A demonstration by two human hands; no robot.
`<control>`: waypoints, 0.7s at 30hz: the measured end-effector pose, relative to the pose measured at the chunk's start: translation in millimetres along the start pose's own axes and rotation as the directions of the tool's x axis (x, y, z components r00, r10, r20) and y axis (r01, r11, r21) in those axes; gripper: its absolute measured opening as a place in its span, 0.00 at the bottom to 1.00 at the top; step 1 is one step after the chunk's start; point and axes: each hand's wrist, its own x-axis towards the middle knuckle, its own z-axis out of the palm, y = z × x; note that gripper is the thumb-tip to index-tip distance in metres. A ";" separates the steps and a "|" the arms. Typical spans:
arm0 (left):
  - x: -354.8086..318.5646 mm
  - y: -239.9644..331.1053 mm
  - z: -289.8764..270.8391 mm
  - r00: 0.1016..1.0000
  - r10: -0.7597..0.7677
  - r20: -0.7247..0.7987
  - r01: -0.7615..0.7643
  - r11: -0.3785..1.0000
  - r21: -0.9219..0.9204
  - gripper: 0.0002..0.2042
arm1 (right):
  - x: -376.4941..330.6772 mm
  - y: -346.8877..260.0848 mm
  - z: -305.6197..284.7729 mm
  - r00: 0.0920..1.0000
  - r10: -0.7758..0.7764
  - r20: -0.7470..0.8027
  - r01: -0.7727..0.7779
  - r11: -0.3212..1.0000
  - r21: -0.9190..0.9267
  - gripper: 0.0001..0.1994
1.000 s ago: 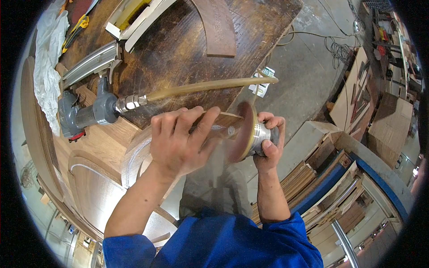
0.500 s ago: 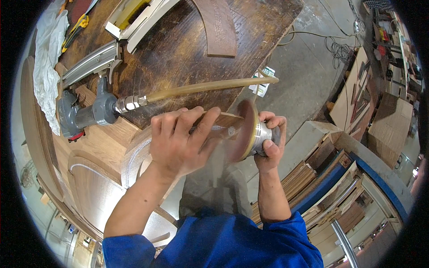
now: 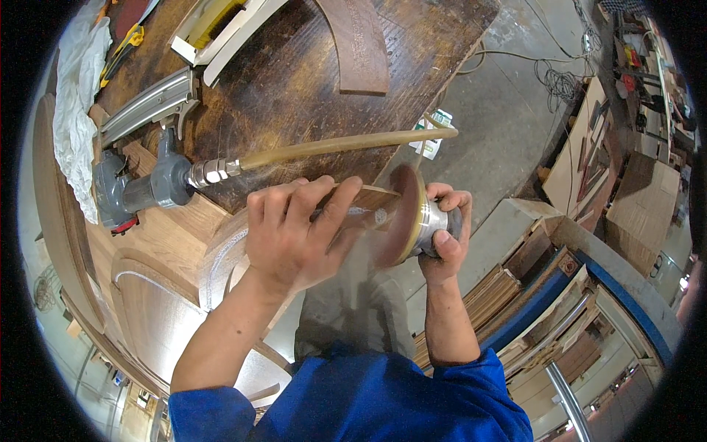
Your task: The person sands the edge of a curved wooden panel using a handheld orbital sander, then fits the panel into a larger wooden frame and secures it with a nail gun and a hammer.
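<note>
My left hand (image 3: pixel 294 228) grips a small piece of wood (image 3: pixel 368 200) and holds its end against a round brown sanding disc (image 3: pixel 401 217). My right hand (image 3: pixel 442 239) is closed around the metal body of the disc sander (image 3: pixel 436 219), with the disc facing left. Fine dust hangs around the contact point. Most of the wood piece is hidden under my left fingers.
A dark wooden workbench (image 3: pixel 294 81) lies ahead with a curved wood piece (image 3: pixel 361 40), a grey air tool (image 3: pixel 143 188) with a yellowish hose (image 3: pixel 346 144), a metal nail gun (image 3: pixel 147 103) and a white cloth (image 3: pixel 74 110). Stacked boards (image 3: pixel 508 295) and cables sit to the right.
</note>
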 end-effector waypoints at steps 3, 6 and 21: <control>0.4 0.1 -0.2 1.000 0.002 -0.004 -0.002 1.000 -0.011 0.37 | 0.4 0.5 -1.3 1.000 -0.002 0.004 0.002 1.000 0.001 0.28; 0.3 0.3 -1.4 1.000 -0.001 0.002 0.001 1.000 -0.005 0.37 | 0.1 -0.9 0.5 1.000 0.002 0.007 -0.002 1.000 0.010 0.28; -0.7 -1.6 -0.5 1.000 0.005 0.004 -0.005 1.000 0.001 0.35 | -0.9 -0.2 1.3 1.000 0.008 0.005 -0.008 1.000 0.003 0.29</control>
